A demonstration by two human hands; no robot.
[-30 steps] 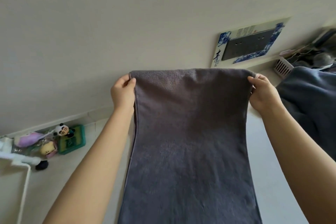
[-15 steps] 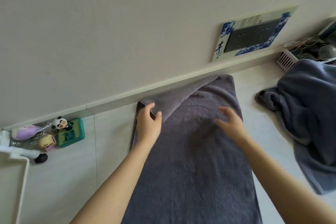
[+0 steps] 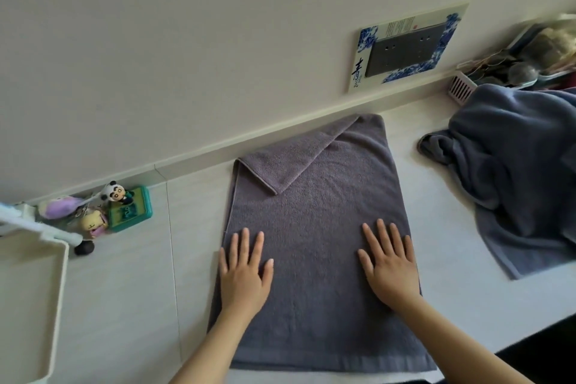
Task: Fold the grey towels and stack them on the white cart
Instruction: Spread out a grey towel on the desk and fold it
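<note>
Left hand (image 3: pixel 244 271) and right hand (image 3: pixel 389 265) press flat, fingers spread, on the grey towel (image 3: pixel 314 259). Its corner at 11 o'clock is folded over. Another crumpled towel (image 3: pixel 517 171) lies at 2 o'clock.

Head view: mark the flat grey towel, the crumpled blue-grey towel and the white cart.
flat grey towel (image 3: pixel 314 227), head view, bare middle between the hands
crumpled blue-grey towel (image 3: pixel 514 171), head view, middle of the heap
white cart (image 3: pixel 60 290), head view, right rim
</note>
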